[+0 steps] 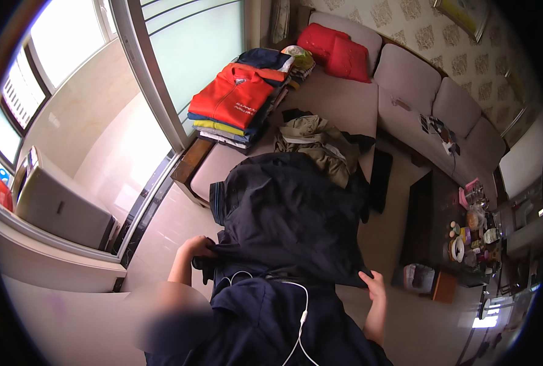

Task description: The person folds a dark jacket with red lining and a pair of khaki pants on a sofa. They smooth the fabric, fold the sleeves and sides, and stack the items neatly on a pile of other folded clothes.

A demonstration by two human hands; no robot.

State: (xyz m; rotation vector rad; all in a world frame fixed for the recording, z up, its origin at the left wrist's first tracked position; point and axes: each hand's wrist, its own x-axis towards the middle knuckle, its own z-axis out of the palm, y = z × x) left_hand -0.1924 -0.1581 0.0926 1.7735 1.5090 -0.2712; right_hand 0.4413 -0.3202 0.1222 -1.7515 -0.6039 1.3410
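Note:
A black garment (290, 210) is stretched out before me, its far part lying over the front of the sofa's chaise seat (340, 98). My left hand (199, 248) grips its left edge, where some of the cloth bunches below the fingers. At the lower right corner my right hand (373, 283) pinches the hem between thumb and fingers. One cuff with blue stripes (215, 202) shows at the garment's left side. Just beyond it lies a crumpled olive-brown garment (317, 142). Farther left on the chaise stands a stack of folded clothes with a red zip jacket (235, 94) on top.
Red cushions (338, 50) rest at the sofa's far end. To the right, a dark coffee table (420, 219) carries dishes, jars and bags. A bin (418, 278) stands beside it. At left are a sliding glass door (193, 50) and a grey appliance (65, 206). A white cable (304, 315) hangs over my clothing.

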